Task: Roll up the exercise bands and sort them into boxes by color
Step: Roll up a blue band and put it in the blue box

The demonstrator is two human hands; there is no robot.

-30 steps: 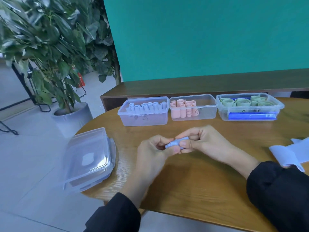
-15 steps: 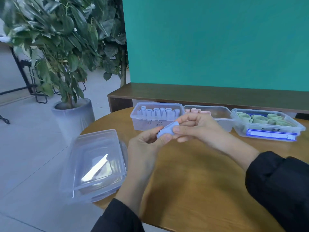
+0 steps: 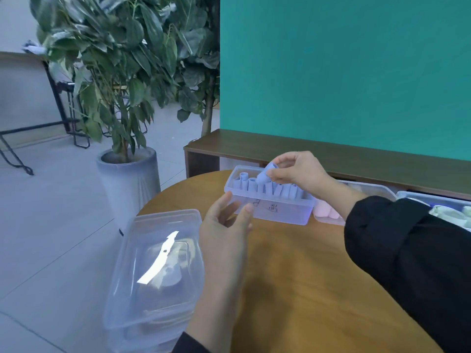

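Her right hand [image 3: 297, 171] pinched 1 rolled blue band [image 3: 265, 174], tilted, just above the clear box [image 3: 270, 211] of blue rolls on the round table [image 3: 305, 276]. The left hand [image 3: 225, 225] hovered nearby, fingers relaxed and holding nothing.

Rolled blue band [image 3: 265, 174]: short tight cylinder, tilting, hanging above blue box [image 3: 270, 207]. Blue box: clear plastic, lid off, sitting on table, row of rolled blue bands [image 3: 270, 189] standing upright inside, dark writing showing on front wall. Pink box [image 3: 328, 212] sitting just beside it, pink rolls showing through wall. Green box [image 3: 448, 207] lying further right, pale green rolls inside, partly hidden.
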